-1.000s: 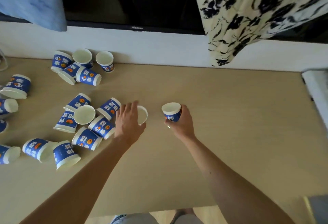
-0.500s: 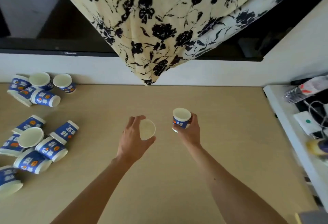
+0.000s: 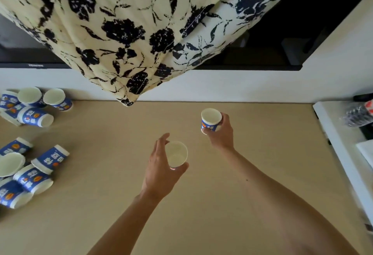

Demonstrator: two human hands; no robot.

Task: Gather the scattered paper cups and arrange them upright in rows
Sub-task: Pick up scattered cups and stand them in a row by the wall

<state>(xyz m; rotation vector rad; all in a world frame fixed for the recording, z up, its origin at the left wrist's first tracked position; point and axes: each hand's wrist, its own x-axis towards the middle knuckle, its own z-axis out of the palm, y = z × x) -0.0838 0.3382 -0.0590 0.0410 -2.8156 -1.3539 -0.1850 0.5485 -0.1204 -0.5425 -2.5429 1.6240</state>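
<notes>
Paper cup [image 3: 176, 154] upright in my left hand [image 3: 159, 174], fingers curled round it. Second cup [image 3: 211, 119] pinched by right hand [image 3: 222, 133], over table [image 3: 262, 163]. No row yet, I judge; heap [image 3: 36, 176] far left, mostly tipped.

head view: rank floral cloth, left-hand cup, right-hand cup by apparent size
1. floral cloth, by far.
2. left-hand cup and right-hand cup: near alike. The left looks slightly wider, probably only because it is nearer the camera.

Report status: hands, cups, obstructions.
Left hand grips first cup, upright. Right hand grips second cup. Scattered cups lie left. Floral cloth hangs behind, not blocking.
</notes>
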